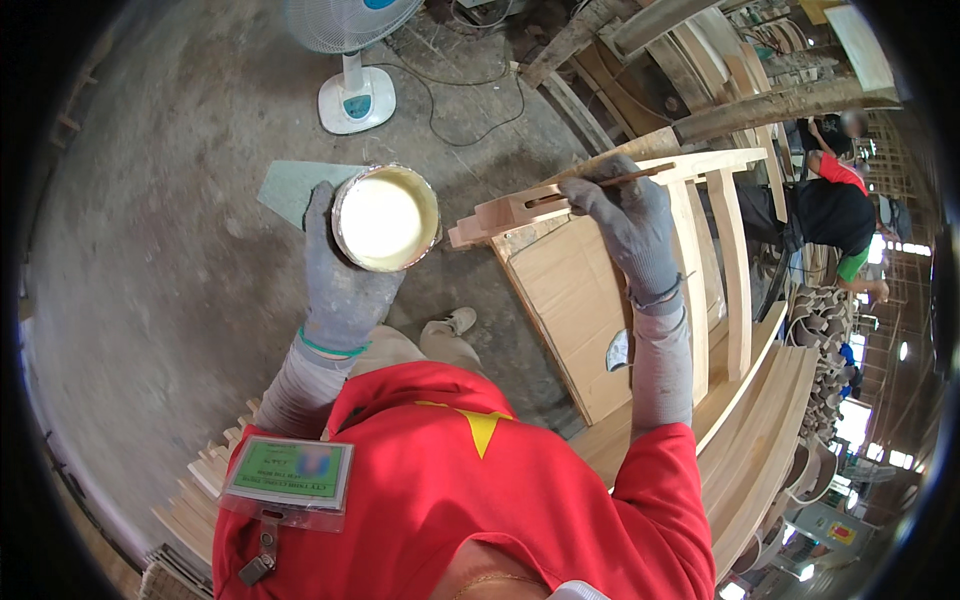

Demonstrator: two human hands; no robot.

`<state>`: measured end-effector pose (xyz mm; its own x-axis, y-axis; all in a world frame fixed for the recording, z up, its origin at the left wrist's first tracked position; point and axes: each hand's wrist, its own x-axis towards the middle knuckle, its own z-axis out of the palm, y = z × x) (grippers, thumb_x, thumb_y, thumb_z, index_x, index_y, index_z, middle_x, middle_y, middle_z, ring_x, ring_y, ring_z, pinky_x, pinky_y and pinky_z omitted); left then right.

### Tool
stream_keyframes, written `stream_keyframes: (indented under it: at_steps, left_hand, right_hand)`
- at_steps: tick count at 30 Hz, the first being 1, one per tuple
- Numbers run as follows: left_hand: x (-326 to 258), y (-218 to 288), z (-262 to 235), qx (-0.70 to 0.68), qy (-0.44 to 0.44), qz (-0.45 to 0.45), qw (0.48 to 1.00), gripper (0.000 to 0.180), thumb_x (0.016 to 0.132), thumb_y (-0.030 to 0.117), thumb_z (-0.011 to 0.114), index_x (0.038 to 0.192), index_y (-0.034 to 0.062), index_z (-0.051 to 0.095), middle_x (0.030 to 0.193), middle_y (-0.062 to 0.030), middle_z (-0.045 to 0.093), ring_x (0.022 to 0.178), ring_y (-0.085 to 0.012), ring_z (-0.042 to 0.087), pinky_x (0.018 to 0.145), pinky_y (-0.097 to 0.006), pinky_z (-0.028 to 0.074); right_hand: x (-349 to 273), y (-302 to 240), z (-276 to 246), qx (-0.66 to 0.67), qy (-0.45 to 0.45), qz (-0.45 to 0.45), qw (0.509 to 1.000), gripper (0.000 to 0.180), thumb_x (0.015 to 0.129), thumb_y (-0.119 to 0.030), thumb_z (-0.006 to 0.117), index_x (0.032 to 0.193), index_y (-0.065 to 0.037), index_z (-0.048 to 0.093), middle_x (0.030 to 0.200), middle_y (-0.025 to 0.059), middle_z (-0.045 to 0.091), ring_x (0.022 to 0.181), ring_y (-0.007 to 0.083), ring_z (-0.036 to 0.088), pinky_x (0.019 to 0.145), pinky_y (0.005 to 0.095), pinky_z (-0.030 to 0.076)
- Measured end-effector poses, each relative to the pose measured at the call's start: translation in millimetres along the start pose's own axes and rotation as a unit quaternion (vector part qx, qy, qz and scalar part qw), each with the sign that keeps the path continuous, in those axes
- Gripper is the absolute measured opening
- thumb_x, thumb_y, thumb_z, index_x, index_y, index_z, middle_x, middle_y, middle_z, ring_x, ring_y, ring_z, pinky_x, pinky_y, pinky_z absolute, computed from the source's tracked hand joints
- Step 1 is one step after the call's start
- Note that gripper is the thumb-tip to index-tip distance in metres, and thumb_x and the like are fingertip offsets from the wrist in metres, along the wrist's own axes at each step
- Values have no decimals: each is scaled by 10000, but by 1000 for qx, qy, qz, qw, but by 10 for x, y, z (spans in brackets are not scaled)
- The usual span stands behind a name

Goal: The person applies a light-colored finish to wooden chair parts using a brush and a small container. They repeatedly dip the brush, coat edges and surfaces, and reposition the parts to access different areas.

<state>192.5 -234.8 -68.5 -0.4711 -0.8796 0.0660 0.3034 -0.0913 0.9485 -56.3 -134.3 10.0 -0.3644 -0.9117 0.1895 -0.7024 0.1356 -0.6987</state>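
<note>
My left hand point(340, 285), in a grey glove, grips a round tin can point(386, 218) filled with pale cream-coloured liquid, held out over the concrete floor. My right hand point(628, 215), also gloved, holds a thin brush handle point(640, 176) against the top rail of a bare wooden chair frame point(600, 190). The brush's tip is hidden by the rail and my fingers. The frame's slats point(738, 280) run away to the right. It rests over a flat board point(575, 300).
A white standing fan point(355, 60) with a trailing cable stands on the floor ahead. Curved wooden parts are stacked at right point(770, 440) and lower left point(215, 470). Another person in black and red point(835, 205) works at the far right. A grey-green sheet point(290, 185) lies under the can.
</note>
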Motion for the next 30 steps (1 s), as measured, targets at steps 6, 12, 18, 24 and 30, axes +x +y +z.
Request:
stream_keyframes:
  at_steps: [6, 12, 18, 24, 30]
  left_hand:
    - [3, 23, -106, 1, 1, -4, 1000, 796, 631, -96, 703, 1268, -2, 234, 1223, -140, 421, 1100, -217, 473, 902, -339, 454]
    - [65, 294, 68, 99, -99, 164, 977, 512, 825, 68, 566, 1271, 45, 315, 1243, -102, 430, 1114, -231, 474, 916, -363, 449]
    - [227, 474, 248, -416, -120, -271, 859, 493, 936, 429, 264, 1221, 65, 435, 1215, -81, 475, 1124, -226, 472, 950, -398, 397]
    - [161, 557, 418, -399, -328, -267, 814, 511, 928, 417, 317, 1249, 28, 401, 1203, -120, 495, 1130, -245, 481, 959, -377, 393]
    - [-23, 605, 757, -281, -406, -312, 811, 634, 899, 520, 261, 1303, 38, 341, 1283, -142, 426, 1165, -288, 439, 968, -443, 385]
  right_hand:
    - [-67, 7, -50, 198, 28, 133, 971, 174, 781, -120, 653, 875, 25, 637, 739, 72, 641, 674, 120, 594, 634, 236, 472]
    - [-245, -66, -247, 208, 98, 126, 965, 159, 774, -17, 609, 924, 37, 608, 827, 96, 641, 777, 145, 606, 737, 254, 489]
    - [-698, -719, -238, 194, 273, 100, 937, 161, 798, -39, 607, 915, 65, 569, 839, 123, 630, 764, 169, 614, 704, 259, 508]
    - [-1230, -1501, 72, 345, 313, 16, 885, 182, 741, 14, 625, 908, 53, 563, 839, 165, 614, 751, 211, 617, 686, 317, 518]
    - [-1752, -1614, 187, 262, 367, 54, 891, 257, 702, 98, 624, 945, 32, 572, 925, 169, 607, 833, 229, 610, 729, 332, 516]
